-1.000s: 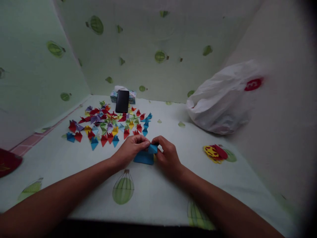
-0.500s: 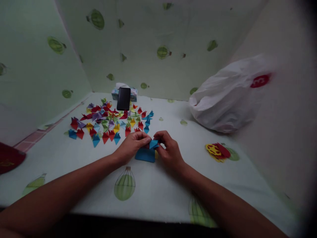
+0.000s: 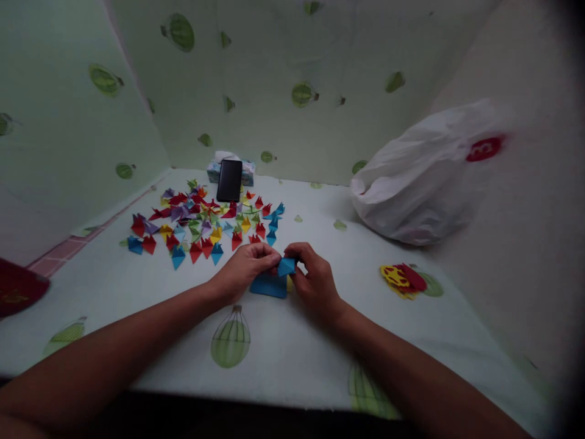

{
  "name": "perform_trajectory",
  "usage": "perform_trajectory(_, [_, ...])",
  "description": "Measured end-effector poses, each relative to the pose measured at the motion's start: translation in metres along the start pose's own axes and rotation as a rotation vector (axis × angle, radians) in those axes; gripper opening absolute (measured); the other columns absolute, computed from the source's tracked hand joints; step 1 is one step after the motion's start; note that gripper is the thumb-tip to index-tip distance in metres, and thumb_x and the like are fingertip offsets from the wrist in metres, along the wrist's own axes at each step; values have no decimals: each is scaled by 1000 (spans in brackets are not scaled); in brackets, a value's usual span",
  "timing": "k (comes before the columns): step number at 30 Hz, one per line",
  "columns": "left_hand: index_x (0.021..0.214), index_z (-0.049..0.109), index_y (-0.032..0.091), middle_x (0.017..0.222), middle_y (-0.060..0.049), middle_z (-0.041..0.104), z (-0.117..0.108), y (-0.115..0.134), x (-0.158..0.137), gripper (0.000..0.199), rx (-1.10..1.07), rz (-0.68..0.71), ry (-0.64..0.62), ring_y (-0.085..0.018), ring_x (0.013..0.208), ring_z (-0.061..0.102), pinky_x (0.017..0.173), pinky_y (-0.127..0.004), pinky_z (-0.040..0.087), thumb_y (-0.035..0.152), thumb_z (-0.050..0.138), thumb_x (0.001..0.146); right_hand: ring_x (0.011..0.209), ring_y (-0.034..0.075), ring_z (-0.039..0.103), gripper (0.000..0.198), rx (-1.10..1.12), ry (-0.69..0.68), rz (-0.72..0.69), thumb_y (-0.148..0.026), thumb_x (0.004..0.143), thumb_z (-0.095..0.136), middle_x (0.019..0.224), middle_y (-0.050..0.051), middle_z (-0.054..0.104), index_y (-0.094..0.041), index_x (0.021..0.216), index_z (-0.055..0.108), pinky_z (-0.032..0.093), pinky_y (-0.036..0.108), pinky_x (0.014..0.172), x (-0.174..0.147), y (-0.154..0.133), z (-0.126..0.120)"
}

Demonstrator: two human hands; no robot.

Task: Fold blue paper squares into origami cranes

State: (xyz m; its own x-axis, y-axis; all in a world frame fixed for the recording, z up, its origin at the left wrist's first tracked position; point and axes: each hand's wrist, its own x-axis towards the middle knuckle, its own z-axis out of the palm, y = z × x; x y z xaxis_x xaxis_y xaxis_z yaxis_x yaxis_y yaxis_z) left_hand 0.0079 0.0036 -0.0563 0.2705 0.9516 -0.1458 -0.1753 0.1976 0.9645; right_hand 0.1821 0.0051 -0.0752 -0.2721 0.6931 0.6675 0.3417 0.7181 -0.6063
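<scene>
Between my two hands is a small folded piece of blue paper (image 3: 286,266). My left hand (image 3: 249,266) pinches its left side with thumb and forefinger. My right hand (image 3: 314,277) grips the right side, its forefinger curled over the top. Below the folded paper lies a flat stack of blue paper (image 3: 269,286), with a yellow edge (image 3: 289,284) showing beside it. Many small folded paper cranes (image 3: 205,247) in red, blue, yellow, green and purple are spread on the table to the left, beyond my left hand.
A black phone (image 3: 229,180) leans against a tissue box (image 3: 247,173) at the back. On the right sits a bulky white plastic bag (image 3: 411,183), with yellow and red cut-out pieces (image 3: 397,278) in front of it. A dark red object (image 3: 21,289) is at the left edge.
The folded blue paper has turned slightly between my fingers and shows a broader face. Both hands keep nearly the same place and grip.
</scene>
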Motion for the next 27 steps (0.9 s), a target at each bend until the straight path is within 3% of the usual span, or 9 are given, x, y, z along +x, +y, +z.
perform_trajectory(11, [71,63,14,64,2,60,0,9,-1,23,130,118,10,-9,62,53,65,-24,41,33,75,73,74,17,61,21,-36,44,17,-2,79,51,80,2,63,-21,86,56,48,28,68,0,-6,-5])
perform_trajectory(19, [81,66,14,73,1,63,2,5,-2,27,-15,15,-30,-10,66,58,69,-25,46,39,76,76,80,18,60,25,5,35,-66,2,80,49,84,3,61,-21,85,56,49,30,72,5,-4,-7])
perform_trajectory(27, [73,64,14,66,2,60,4,6,-4,25,-14,21,4,-9,61,53,63,-24,42,35,78,71,80,18,61,22,-49,-7,-114,-1,83,47,86,5,62,-22,85,55,49,31,72,2,-8,-5])
